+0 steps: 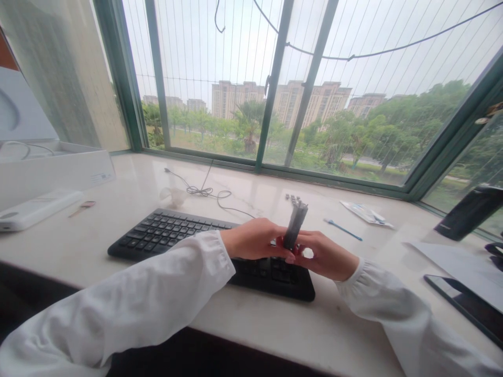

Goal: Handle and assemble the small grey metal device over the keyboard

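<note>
A black keyboard [165,230] lies slantwise on the white counter, its right part partly hidden under my hands. Above that right end, my left hand [255,238] and my right hand [326,254] meet with fingers closed around the lower end of a grey brush-like object [296,222]. It stands nearly upright, slightly tilted, with a ragged, bristly top. Fingers cover its base, so whether it touches the keys cannot be made out. Just behind it lie several small dark pieces [293,198], perhaps keycaps. The keyboard's thin cable [200,191] is coiled behind it.
A blue stick-like tool [342,229] and a clear packet [367,213] lie to the right. Farther right are a phone [467,303], white paper [456,267] and a black case-like object [471,212]. At left are a white box [55,170], a white device [39,209] and the window behind.
</note>
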### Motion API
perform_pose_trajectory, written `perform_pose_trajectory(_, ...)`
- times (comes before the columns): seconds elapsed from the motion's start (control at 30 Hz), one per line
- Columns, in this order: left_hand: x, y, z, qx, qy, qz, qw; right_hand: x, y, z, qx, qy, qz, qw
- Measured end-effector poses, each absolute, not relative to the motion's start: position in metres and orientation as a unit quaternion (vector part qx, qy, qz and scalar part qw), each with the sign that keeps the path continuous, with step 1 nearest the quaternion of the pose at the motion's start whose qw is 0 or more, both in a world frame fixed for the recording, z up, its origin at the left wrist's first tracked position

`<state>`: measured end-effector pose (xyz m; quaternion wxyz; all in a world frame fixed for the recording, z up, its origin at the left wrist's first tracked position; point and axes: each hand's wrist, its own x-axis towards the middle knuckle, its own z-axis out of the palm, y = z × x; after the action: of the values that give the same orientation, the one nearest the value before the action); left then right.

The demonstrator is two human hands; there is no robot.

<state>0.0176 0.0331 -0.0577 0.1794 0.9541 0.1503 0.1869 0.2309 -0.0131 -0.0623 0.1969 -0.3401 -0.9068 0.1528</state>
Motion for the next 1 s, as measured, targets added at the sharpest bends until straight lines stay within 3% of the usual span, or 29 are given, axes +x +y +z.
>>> perform_pose_trajectory(0.2,0.014,0.033,-0.055,0.96,0.112,0.182,0.184,0.228,-0.015,-0.066,-0.313,-0.913,0.136,0.226)
perform_pose_trajectory(0.43,0.015,0.026,-0.053,0.956,0.182,0.19,0.126,0.236,-0.008,-0.075,-0.307,-0.913,0.148,0.224)
perform_pose_trajectory(0.63,0.015,0.027,-0.055,0.957,0.188,0.193,0.108,0.234,-0.013,-0.07,-0.325,-0.881,0.221,0.265)
perform_pose_trajectory(0.77,0.015,0.025,-0.052,0.949,0.202,0.203,0.134,0.228,-0.017,-0.07,-0.364,-0.873,0.157,0.283)
perform_pose_trajectory(1.0,0.006,0.029,-0.039,0.96,0.197,0.189,0.062,0.221,-0.021,-0.072,-0.377,-0.873,0.121,0.286)
